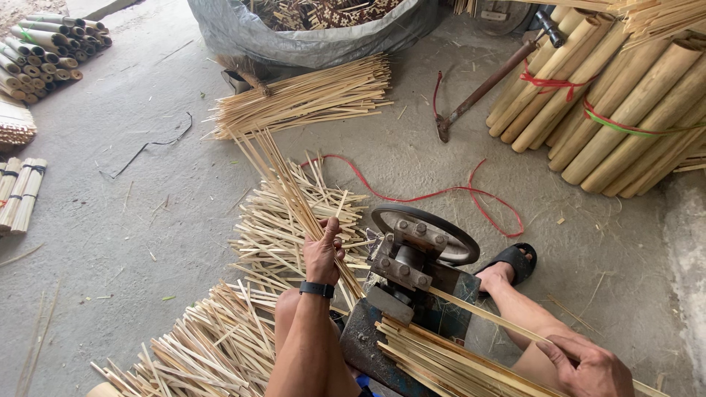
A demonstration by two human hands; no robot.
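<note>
Splitting bamboo at the cutter
Your left hand grips a bundle of strips; your right hand presses flat on one strip.

grey plastic sack of dark patterned strips, far beyond the left hand, rounded, open-topped; no labels, signs, screens

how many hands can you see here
2, both the person's own: left hand gripping a bunch of bamboo strips left of the machine; right hand at bottom right, resting on strips.
</note>
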